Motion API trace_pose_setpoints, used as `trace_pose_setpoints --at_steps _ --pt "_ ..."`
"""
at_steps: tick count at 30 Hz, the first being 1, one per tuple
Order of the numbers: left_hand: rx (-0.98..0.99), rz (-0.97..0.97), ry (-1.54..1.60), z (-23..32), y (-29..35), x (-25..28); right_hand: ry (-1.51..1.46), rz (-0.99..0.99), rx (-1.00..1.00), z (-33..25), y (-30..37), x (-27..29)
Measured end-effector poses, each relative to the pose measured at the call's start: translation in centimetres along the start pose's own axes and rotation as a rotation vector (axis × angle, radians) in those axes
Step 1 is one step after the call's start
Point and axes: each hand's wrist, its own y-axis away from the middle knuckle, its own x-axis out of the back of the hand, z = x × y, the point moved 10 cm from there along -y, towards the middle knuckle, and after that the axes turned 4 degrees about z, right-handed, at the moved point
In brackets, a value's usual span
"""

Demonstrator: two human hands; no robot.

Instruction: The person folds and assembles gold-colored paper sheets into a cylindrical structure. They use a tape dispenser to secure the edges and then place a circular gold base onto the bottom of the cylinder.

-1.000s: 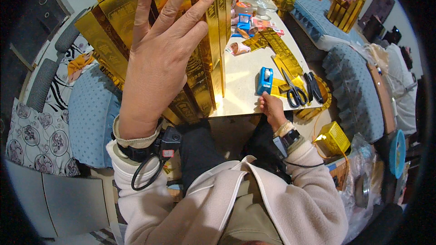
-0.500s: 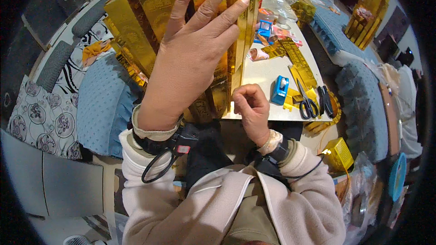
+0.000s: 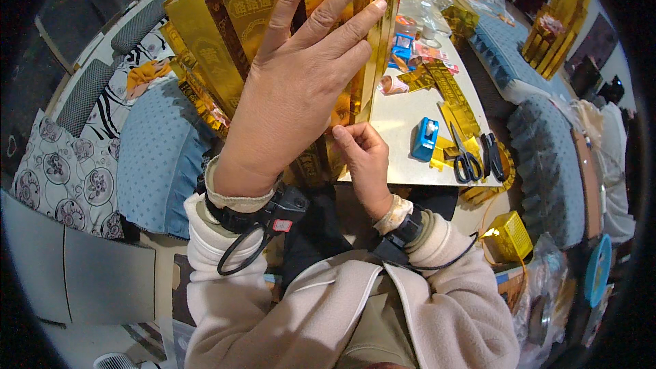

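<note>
A tall cluster of shiny gold cardboard panels [image 3: 249,7] with embossed patterns stands upright in front of me. My left hand [image 3: 294,89] reaches up before it, fingers spread and back of the hand toward me. Its fingertips lie over the gold surface, though whether the palm presses on it cannot be seen. Lower and to the right, my right hand [image 3: 367,167] has its thumb and index finger pinched together close to the near lower edge of the gold panels. Whatever sits in that pinch, if anything, is too small to make out.
On the white table [image 3: 396,164] lie a blue tape dispenser [image 3: 425,139], black-handled scissors [image 3: 466,160], a black tool [image 3: 491,154] and gold strips [image 3: 451,92]. Padded blue seats [image 3: 160,157] flank both sides. A yellow basket [image 3: 507,236] stands at lower right.
My right hand has moved left and slightly up, closer to the gold panels, with thumb and finger pinched. My left hand remains spread in front of the panels. The view has shifted a little.
</note>
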Motion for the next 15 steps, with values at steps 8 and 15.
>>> trace_pose_setpoints --at_steps 8,15 --pt "0.004 -0.089 -0.021 0.3 0.3 0.3 0.054 -0.086 -0.247 2.9 -0.4 0.6" --pt "0.011 -0.008 -0.010 -0.1 0.2 -0.1 0.594 -0.207 -0.317 8.7 0.3 4.2"
